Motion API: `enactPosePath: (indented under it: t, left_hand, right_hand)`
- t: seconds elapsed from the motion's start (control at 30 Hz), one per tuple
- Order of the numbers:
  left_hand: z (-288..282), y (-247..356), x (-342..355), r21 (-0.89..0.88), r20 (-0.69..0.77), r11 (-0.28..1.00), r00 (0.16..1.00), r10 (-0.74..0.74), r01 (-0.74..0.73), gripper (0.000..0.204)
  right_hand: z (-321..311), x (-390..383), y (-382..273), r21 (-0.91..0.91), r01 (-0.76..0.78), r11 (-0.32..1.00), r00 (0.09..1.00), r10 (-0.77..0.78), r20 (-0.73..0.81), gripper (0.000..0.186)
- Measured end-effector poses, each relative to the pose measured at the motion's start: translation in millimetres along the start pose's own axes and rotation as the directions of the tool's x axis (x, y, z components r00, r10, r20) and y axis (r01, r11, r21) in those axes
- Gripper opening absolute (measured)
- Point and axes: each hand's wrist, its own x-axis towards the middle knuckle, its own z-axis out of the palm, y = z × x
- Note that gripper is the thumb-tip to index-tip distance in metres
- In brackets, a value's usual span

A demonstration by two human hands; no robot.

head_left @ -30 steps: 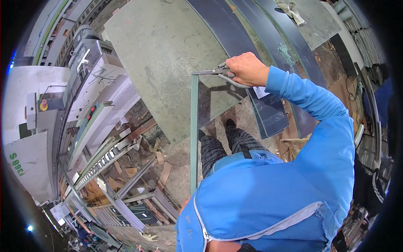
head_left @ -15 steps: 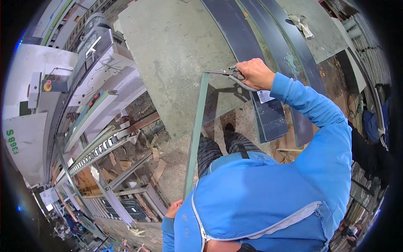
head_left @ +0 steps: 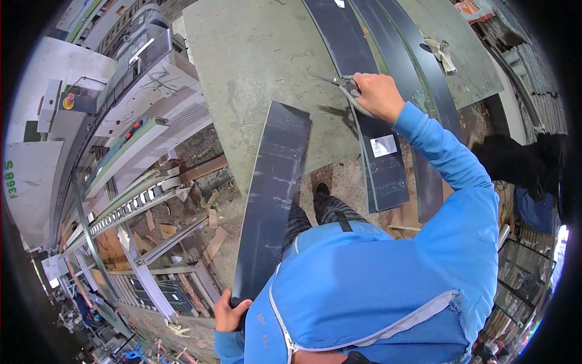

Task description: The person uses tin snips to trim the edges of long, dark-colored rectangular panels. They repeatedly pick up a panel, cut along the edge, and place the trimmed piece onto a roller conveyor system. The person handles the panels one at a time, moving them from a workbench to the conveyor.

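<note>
Dark plank (head_left: 271, 188), one, flat, straight-edged and scuffed, slants with its far end over the scratched grey surface (head_left: 242, 73); the left hand (head_left: 229, 312) has its grip clasped on its near end. The right hand (head_left: 380, 97) has its grip curled round one pliers-like metal tool (head_left: 341, 82). At least three similar long planks (head_left: 394, 51) lie rightward, a strip of surface showing between.

Large green characters (head_left: 10, 179), printed in one line that runs sideways, stand on a pale panel (head_left: 36, 197) at the far left. On the right, a white rectangular label (head_left: 383, 145) with dark print too small to read is stuck near the near end of a dark strip (head_left: 388, 182). Farther off, a second white label (head_left: 339, 3) lies on dark strip surface. At the far right, a white-and-orange package (head_left: 473, 10) bears blurred print. Faint, illegible dark marks (head_left: 261, 330) show on the blue jacket (head_left: 364, 273), near and left.
</note>
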Motion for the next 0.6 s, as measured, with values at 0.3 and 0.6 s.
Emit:
enactPosePath:
  t: [0.3,0.6]
  left_hand:
    - [21.5,34.0,-25.3,0.673,-0.178,0.736,0.951,0.252,-0.069,0.028]
    - [27.3,28.0,-19.3,0.754,-0.149,0.653,0.950,0.273,-0.069,0.018]
  right_hand:
    - [-3.8,-13.4,-27.4,0.037,0.082,0.996,0.996,-0.084,0.039,0.024]
    - [-3.7,-21.2,-22.3,0.002,0.091,0.996,0.994,-0.090,-0.061,0.023]
